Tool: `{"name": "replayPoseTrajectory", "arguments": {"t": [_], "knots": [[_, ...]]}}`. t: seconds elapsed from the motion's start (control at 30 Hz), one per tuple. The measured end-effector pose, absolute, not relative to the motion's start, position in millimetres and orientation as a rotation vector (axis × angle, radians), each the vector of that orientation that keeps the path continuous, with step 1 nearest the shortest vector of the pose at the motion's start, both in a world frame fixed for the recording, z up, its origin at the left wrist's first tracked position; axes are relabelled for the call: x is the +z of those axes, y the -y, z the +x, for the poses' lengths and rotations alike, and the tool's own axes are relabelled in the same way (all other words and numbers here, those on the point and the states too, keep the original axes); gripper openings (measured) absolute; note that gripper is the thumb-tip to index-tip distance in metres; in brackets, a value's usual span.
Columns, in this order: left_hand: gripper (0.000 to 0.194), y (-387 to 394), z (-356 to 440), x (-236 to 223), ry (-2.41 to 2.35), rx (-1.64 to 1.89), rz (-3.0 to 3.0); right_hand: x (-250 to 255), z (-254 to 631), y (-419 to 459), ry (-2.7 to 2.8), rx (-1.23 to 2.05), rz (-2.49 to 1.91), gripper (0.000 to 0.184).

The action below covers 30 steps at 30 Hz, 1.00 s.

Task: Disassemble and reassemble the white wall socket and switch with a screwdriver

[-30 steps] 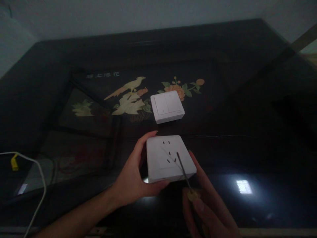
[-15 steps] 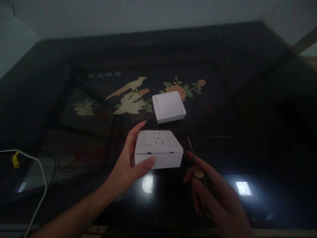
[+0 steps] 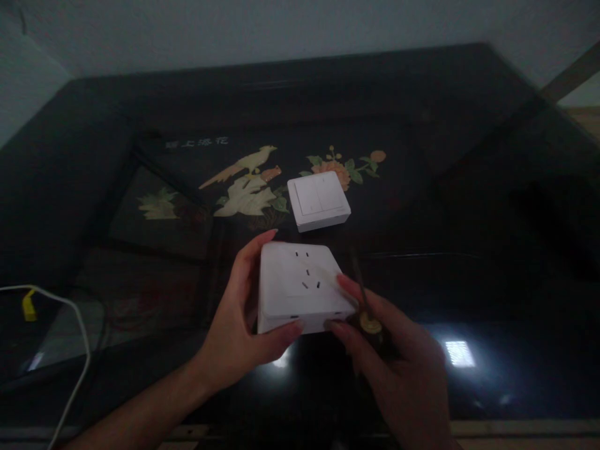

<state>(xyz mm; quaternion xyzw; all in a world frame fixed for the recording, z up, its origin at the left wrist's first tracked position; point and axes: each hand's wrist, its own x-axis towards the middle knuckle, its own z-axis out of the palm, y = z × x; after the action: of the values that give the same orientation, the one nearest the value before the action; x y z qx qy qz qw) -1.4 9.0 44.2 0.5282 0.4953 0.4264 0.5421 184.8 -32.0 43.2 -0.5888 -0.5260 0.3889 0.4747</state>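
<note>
A white wall socket (image 3: 285,281) on a deep box is held above the dark table, its slotted face tilted up. My left hand (image 3: 239,312) grips its left side, thumb along the front edge and fingers behind. At the socket's right front corner, my right hand (image 3: 398,350) pinches with the thumb below and a finger on the top face. A screwdriver (image 3: 370,322) with a thin shaft stays tucked in that same hand, shaft pointing up and away; most of its handle is hidden. Just beyond the socket lies a white two-rocker wall switch (image 3: 319,197).
The glossy black table (image 3: 469,156) carries an inlaid bird and flowers and reflects light. A white cable (image 3: 77,312) with a yellow tag (image 3: 29,306) runs along the left side. A pale wall (image 3: 281,31) stands behind the far edge.
My right hand has moved left and taken hold of the socket's right corner, keeping the screwdriver. The socket has turned and tipped, showing more of its face. The switch stays put.
</note>
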Motion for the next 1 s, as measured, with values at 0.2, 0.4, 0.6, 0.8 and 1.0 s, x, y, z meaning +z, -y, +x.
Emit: {"name": "replayPoseTrajectory", "arguments": {"t": [0.2,0.4,0.6,0.8,1.0], "knots": [[0.083,-4,-2,38,-1.201,0.952,1.119,43,176,34,1.327,1.081,-1.258,0.038],[0.082,-6,-7,33,-1.145,0.981,0.973,35,178,41,1.218,1.094,-1.326,0.033],[0.082,-3,-8,34,-1.106,0.969,1.025,33,177,39,1.265,1.055,-1.347,0.027],[0.084,-3,-5,29,-1.094,0.931,0.966,34,176,37,1.389,1.02,-1.309,0.031],[0.088,-2,1,31,-1.075,0.932,0.765,33,168,47,1.121,0.977,-1.348,0.024]]}}
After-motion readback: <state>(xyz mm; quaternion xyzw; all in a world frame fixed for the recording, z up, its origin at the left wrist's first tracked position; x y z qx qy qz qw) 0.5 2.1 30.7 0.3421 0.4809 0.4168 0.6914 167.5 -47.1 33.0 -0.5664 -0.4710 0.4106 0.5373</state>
